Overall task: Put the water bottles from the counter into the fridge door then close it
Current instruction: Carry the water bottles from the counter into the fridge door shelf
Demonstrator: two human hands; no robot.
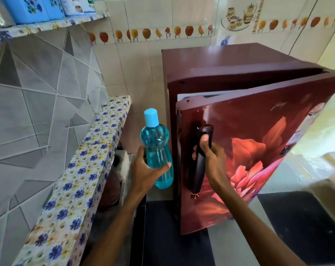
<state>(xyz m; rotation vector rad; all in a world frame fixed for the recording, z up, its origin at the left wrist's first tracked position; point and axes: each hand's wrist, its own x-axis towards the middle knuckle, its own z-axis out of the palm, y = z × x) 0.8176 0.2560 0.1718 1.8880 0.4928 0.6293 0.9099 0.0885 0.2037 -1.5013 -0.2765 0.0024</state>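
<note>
The water bottle (157, 150) is sitting upright in the left hand (145, 169), fingers wrapping the lower half and the thumb pressing across the front, blue cap pointing up. It's hovering just left of the fridge door (249, 150), between the flowery-tiled counter (82, 169) on the left and the fridge (230, 70) on the right.

The right hand (208, 152) is curling around the dark vertical handle (201, 160) near its top, thumb resting on the front of it. The door is standing ajar, with only a thin white strip of the inside showing along its top edge, so the door shelves are hidden from here.

My take on doing this bit well: the door is looking too narrow for a bottle to go in yet, so swinging it wide toward the right before moving the bottle seems the way to go. Keeping the bottle clear on the left while the door is swinging stops it getting clipped by the edge. Once the rack is showing, lowering the bottle straight down and upright should do it. Can't tell whether more bottles are waiting on the counter.
</note>
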